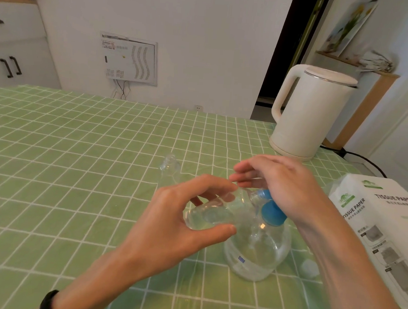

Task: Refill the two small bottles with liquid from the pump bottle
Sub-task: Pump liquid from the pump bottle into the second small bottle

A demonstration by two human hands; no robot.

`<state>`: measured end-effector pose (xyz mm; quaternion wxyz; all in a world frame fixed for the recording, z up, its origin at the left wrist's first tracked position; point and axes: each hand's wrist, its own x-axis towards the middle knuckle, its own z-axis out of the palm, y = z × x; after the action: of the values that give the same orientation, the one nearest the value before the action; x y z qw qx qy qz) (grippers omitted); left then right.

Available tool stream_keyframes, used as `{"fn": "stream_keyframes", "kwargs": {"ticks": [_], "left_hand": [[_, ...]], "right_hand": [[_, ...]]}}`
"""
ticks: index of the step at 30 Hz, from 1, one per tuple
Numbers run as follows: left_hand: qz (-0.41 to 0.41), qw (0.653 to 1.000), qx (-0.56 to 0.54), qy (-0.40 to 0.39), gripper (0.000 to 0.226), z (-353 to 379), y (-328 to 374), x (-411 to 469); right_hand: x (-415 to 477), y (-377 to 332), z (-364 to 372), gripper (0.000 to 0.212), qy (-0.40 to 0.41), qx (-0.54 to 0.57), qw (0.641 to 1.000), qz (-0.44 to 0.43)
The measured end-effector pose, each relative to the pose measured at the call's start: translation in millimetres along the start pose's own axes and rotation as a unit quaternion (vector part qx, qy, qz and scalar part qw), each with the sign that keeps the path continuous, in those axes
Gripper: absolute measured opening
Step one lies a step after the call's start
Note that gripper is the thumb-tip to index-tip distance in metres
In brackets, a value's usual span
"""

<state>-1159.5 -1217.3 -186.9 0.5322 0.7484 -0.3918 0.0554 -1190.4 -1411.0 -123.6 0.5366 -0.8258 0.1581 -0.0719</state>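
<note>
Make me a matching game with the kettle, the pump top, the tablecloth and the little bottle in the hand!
Things:
1. kettle
2. pump top
3. tablecloth
4. small bottle

Clues:
A. blue
B. green with white squares
C. held tilted in the left hand
D. creamy white, at the back of the table

Pairs: 1-D, 2-A, 3-B, 4-C
</note>
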Motion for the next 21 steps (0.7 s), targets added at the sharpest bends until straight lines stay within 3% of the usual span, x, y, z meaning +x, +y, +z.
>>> {"fn": "stream_keyframes", "kwargs": {"ticks": [7,16,21], "left_hand": [[0.002,1.0,0.003,0.001,0.043,1.0,2.6,-1.5],[0.0,1.0,-0.005,0.0,0.045,2.2,1.3,-0.8],[-0.003,1.0,0.004,-0.002,0.045,2.4,-0.4,-0.4]], "right_hand": [[-0.1,3.5,-0.3,0.031,-0.047,-0.046,0.997,0.045],[1.8,3.9,0.9,0.034,0.03,-0.018,0.996,-0.084],[1.9,3.8,0.0,0.036,-0.027,-0.018,0.999,-0.013]]}}
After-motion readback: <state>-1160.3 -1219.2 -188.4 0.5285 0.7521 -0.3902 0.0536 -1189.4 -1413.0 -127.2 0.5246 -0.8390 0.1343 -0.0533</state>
